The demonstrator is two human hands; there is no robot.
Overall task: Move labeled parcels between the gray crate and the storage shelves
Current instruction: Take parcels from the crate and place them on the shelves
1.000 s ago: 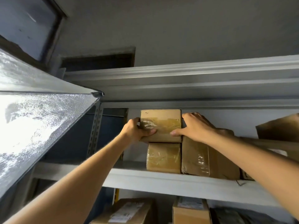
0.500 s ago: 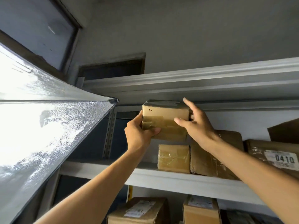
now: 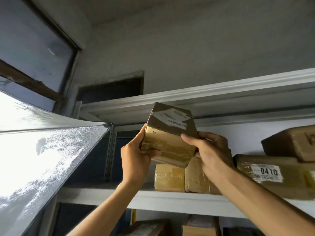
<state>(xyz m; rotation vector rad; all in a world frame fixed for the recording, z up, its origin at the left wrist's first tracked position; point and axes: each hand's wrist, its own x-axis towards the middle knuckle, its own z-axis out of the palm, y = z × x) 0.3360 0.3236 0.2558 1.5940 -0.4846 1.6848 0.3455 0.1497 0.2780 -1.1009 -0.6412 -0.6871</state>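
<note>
Parcel (image 3: pixel 170 142) has lifted and tilted, left hand (image 3: pixel 134 160) and right hand (image 3: pixel 211 150) gripping it.

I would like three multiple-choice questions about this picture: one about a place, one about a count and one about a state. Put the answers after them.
1. Where is the parcel marked 0410?
A. in a crate
B. on the shelf, to the right of the held parcel
C. on the floor

2. How many hands hold the held parcel?
A. none
B. one
C. two

3. How is the held parcel?
A. flat on the shelf
B. raised and tilted
C. torn open

Answers:
1 B: it lies on the shelf board, right of both hands.
2 C: the left hand and the right hand grip its two sides.
3 B: its edges slant, it is above the shelf board, and its white label faces upward.
</note>
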